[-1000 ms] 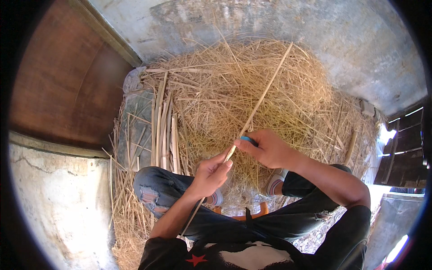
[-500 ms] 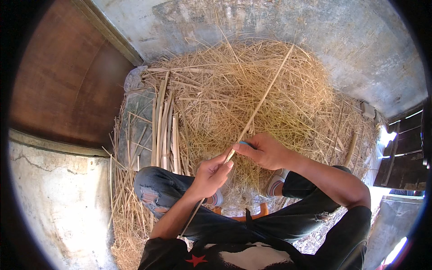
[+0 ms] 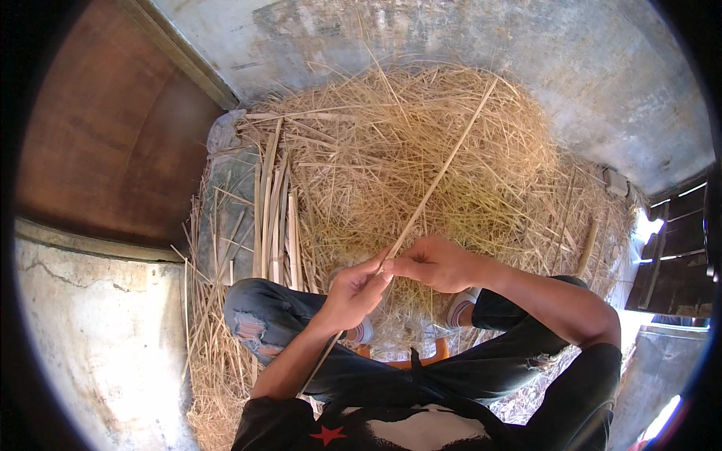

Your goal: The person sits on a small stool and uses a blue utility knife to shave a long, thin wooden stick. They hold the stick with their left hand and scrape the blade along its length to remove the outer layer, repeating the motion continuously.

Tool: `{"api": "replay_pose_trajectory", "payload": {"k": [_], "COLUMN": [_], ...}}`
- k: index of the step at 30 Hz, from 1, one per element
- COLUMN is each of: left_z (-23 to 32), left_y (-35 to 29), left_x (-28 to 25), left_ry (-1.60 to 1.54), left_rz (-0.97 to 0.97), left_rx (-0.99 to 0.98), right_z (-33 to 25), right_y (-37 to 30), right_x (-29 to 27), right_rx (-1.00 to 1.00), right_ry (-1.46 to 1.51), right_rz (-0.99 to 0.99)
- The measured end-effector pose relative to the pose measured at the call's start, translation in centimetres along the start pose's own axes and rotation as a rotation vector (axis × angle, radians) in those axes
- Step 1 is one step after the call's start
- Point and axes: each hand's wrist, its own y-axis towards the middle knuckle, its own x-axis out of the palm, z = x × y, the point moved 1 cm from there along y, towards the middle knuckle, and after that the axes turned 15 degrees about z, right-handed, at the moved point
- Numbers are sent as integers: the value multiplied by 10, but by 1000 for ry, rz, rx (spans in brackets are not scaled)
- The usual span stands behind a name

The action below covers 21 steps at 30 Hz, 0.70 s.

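A long, thin, pale bamboo strip slants from my lap up and right across the pile of shavings. My left hand is closed around it, its lower part running back along my left forearm. My right hand is closed just right of the left, its thumb brought against the strip beside my left thumb. The curled right fingers hide whatever else is in that hand.
A heap of shavings lies against the grey wall. Several flat bamboo slats stand beside my left knee. Brown panel at left; wooden slats at right. Parts of an orange stool show between my legs.
My right hand has slid slightly down along the strip toward my left hand. The blue thing under its thumb is now hidden. My left hand has barely moved.
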Motion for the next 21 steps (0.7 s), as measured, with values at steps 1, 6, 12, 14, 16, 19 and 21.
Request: {"api": "replay_pose_trajectory", "payload": {"k": [1, 6, 12, 14, 16, 19, 21], "left_z": [1, 5, 4, 4, 4, 3, 4], "left_y": [0, 1, 1, 2, 3, 4, 5], "left_x": [0, -1, -4, -3, -2, -1, 0], "left_ry": [-13, -74, -94, -92, -96, -109, -105], "left_rz": [-10, 0, 27, 28, 33, 22, 17], "left_rx": [-4, 2, -45, -53, -64, -85, -92], "right_z": [1, -12, -20, -22, -21, -5, -3], "right_y": [0, -2, -8, -10, -7, -5, -6], "right_x": [-2, -30, -42, -35, -30, -20, -16], "right_rx": [58, 53, -115, -108, -139, -254, -304], "right_ry": [120, 203, -284, -244, -223, -261, -303], "right_rz": [-54, 181, 618, 578, 524, 527, 557]}}
